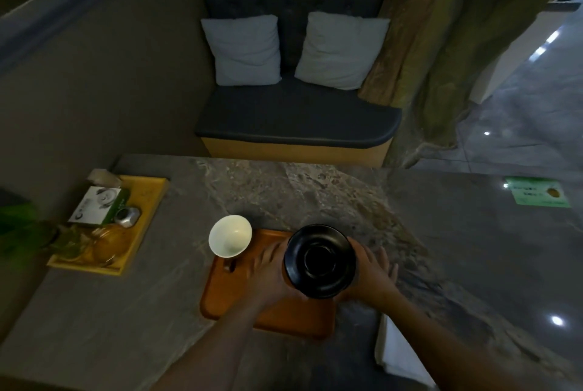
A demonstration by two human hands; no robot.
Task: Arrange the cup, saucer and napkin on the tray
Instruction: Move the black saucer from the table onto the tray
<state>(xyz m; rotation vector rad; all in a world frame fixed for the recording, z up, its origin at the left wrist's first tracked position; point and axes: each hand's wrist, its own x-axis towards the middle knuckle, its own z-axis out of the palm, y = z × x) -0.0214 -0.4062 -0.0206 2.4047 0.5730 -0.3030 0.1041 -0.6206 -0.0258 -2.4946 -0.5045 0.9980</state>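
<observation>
A black saucer (320,261) is held above the right part of an orange-brown wooden tray (227,293). My left hand (268,274) grips its left edge and my right hand (369,274) grips its right edge. A white cup (230,240) stands upright at the tray's far left corner. A white napkin (397,349) lies on the table to the right of the tray, partly hidden under my right forearm.
A yellow tray (151,201) at the left holds a white-and-green box, a small metal tin and glassware. A green card (536,196) lies at the table's far right. Beyond the marble table (299,195) is a dark bench with two pillows.
</observation>
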